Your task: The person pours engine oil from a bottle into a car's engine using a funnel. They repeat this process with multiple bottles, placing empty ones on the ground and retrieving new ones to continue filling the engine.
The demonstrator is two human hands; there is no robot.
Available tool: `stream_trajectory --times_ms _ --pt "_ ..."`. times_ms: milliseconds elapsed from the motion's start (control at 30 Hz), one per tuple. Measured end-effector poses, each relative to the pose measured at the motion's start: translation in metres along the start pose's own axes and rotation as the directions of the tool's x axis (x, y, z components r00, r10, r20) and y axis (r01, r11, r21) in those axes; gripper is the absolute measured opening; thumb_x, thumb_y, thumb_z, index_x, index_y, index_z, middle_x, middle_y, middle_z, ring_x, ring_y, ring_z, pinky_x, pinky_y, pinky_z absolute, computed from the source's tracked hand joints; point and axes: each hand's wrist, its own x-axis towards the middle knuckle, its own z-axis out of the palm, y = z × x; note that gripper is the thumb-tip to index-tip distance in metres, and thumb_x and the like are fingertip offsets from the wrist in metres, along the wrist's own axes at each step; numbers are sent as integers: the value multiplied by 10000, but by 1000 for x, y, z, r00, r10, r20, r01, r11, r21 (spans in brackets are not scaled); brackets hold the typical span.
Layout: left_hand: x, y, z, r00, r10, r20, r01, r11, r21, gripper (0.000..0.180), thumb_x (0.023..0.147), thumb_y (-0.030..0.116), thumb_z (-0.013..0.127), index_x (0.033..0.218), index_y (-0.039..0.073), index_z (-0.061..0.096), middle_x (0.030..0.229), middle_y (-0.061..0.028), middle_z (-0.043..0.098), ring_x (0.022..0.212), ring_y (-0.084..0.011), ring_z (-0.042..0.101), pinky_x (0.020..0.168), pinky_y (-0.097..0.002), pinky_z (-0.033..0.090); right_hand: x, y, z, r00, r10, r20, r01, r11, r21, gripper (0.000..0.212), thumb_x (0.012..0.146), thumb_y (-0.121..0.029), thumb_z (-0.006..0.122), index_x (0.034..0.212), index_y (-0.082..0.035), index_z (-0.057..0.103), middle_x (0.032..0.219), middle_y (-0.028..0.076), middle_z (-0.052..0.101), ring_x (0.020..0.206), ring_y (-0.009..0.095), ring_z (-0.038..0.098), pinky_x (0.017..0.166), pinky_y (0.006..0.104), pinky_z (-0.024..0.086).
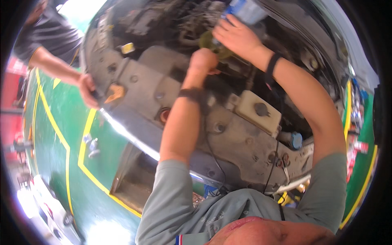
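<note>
Both arms reach over the front of an open car engine bay (163, 61). My left hand (203, 61) is closed in a fist against a yellow-green, cup-shaped piece (222, 51), apparently gripping its edge; the fingertips are mostly hidden. Beyond it, my right hand (239, 38) grasps a translucent bottle with blue on it (247, 11), which leans at the top of the view. The bottle's lower end and its mouth are hard to make out behind the hand.
Nearer me are a whitish reservoir with a dark cap (257, 112), a blue cap (296, 140) and scissors (286, 165) on the front panel. A dark cable (212, 151) hangs there. At left, another person's hand (86, 90) rests on the car's edge.
</note>
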Motion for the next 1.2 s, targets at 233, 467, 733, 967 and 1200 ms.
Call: stream_trajectory --times_ms 233,467,733,967,1200 --pt "-4 14 -13 968 -226 113 253 867 -429 261 955 156 569 867 23 776 755 -107 757 728 -252 763 703 -356 610 -7 4 -6 995 6 95 -9 1000 25 375 921 -217 589 1271 -96 646 1255 45 657 1320 258 543 1250 494 267" --pt "-15 8 -26 960 -196 200 269 843 -465 245 938 153 587 836 34 775 800 -135 760 701 -269 755 597 -397 589 1 1 -2 999 10 -35 -10 1000 18 243 873 -188 614 1093 -133 699 1099 10 689 1176 229 601 1218 469 317" --pt "-18 15 -28 954 -234 189 299 799 -521 254 958 73 547 810 4 742 766 -119 755 590 -210 732 476 -333 551 -5 1 -1 999 27 36 -27 1000 -10 304 894 -200 595 1178 -127 676 1182 7 666 1216 218 591 1214 454 330" --pt "-20 14 -35 973 -137 185 197 913 -358 358 1015 95 470 786 14 732 630 -39 738 500 -126 699 485 -266 542 -6 1 -4 998 20 58 -19 1000 -21 300 891 -200 599 1171 -124 676 1182 9 662 1218 218 588 1198 451 344" --pt "-23 17 -36 964 -194 182 257 848 -463 357 1016 95 468 775 13 719 636 -53 740 499 -125 698 470 -266 531 -8 1 -4 997 20 71 -18 999 -37 308 892 -201 601 1184 -129 668 1199 5 654 1234 217 577 1194 442 335"
